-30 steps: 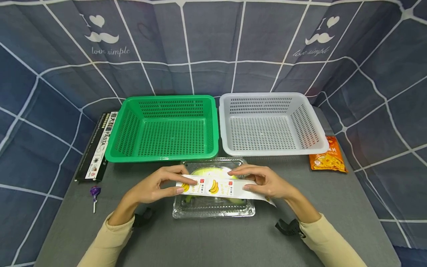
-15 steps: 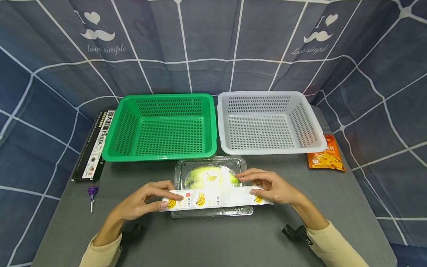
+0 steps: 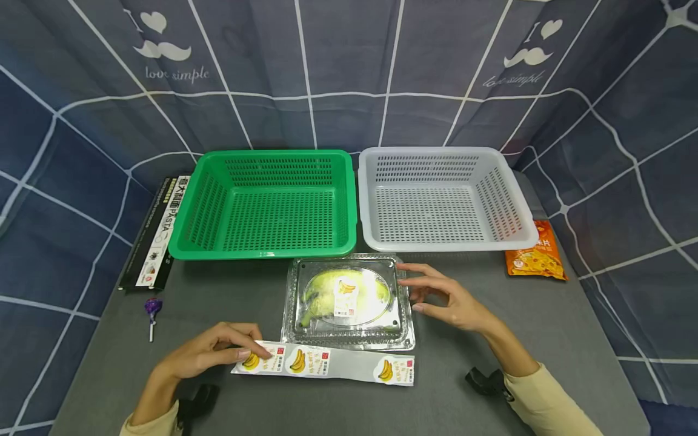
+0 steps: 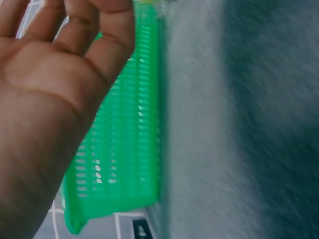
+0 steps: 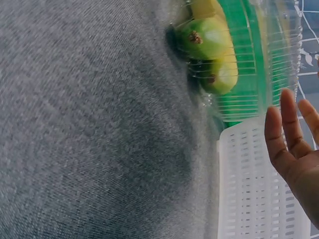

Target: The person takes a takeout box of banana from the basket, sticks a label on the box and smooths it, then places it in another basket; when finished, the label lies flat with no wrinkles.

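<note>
My left hand [image 3: 223,348] pinches the left end of a strip of banana stickers [image 3: 349,363] between thumb and fingers. The strip reaches right, along the near edge of a clear plastic clamshell box [image 3: 403,330], with a bare stretch of backing between its stickers. Inside the box lie green-yellow fruits, also seen as rounded fruits [image 5: 204,40] in the right wrist view. One banana sticker [image 3: 346,297] sits on the lid. At the box's right side is my right hand [image 3: 447,297], fingers relaxed and holding nothing, fingertips right at the rim. The strip is hidden in the left wrist view.
Behind the box stand a green basket [image 3: 262,254] and a white basket [image 3: 447,247], side by side. A black pasta box [image 3: 155,242] and a purple lollipop [image 3: 153,306] lie at the left. An orange snack packet [image 3: 537,257] lies partly behind the white basket's right corner.
My left hand has drawn the sticker strip toward me and left, off the box. My right hand has let go of the strip. The sticker on the lid has come into full view.
</note>
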{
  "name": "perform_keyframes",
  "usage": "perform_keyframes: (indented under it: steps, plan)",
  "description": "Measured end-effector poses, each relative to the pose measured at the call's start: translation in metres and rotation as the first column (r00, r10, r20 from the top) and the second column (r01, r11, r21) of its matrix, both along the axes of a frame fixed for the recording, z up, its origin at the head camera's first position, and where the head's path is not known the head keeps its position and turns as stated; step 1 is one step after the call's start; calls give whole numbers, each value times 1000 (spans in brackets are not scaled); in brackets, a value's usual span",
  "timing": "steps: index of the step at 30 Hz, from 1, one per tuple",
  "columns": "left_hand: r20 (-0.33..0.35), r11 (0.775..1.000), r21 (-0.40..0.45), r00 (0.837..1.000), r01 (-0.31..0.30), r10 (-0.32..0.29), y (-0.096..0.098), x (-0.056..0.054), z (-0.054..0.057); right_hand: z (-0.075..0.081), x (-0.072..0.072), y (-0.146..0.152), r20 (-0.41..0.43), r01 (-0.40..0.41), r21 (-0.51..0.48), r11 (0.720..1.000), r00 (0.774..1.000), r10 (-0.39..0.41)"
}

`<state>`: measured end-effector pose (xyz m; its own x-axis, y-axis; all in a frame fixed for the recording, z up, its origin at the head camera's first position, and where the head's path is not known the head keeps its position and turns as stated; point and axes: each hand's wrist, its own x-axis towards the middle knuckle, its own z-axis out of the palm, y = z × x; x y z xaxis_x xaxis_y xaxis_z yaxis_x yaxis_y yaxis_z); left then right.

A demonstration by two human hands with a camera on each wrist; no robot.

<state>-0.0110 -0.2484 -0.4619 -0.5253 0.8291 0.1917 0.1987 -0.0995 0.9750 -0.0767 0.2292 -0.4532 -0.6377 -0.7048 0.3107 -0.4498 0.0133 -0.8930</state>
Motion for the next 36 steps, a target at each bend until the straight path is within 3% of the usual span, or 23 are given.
perform_keyframes:
  steps: [6, 13, 17, 20, 21, 23, 26, 29, 33, 36]
  plan:
    - [28, 997, -78, 1000, 16, -13, -8, 3, -7, -5, -1, 0, -59, 81, 124, 989, 995, -74]
    - [79, 974, -227, 996, -22, 41, -15, 9, -5, -6, -1, 0, -142, 145, 196, 970, 983, -119]
    - [-94, 916, -371, 988, -152, 126, -17, 15, 0, -6, 1, 0, -150, 155, 235, 960, 981, -122]
    - [-252, 852, -442, 950, -281, 182, -16, 16, 2, -6, 2, 1, -151, 159, 251, 955, 981, -124]
    - [-271, 848, -438, 943, -299, 193, -16, 16, 2, -6, 2, 1, -149, 157, 254, 954, 981, -122]
    - [-261, 866, -401, 943, -298, 204, -16, 14, 3, -5, 2, 0, -149, 151, 257, 955, 982, -115]
    - [-191, 904, -330, 957, -271, 217, -13, 8, 6, -4, 3, 0, -153, 145, 262, 954, 982, -107]
    - [-138, 920, -281, 960, -273, 243, -7, 1, 11, -4, 4, -1, -147, 142, 265, 954, 983, -105]
    - [-141, 900, -295, 946, -321, 292, 7, -10, 15, -3, 4, -1, -142, 140, 271, 952, 984, -104]
    - [-141, 873, -347, 939, -344, 314, 19, -17, 15, -2, 5, 0, -143, 142, 275, 951, 984, -106]
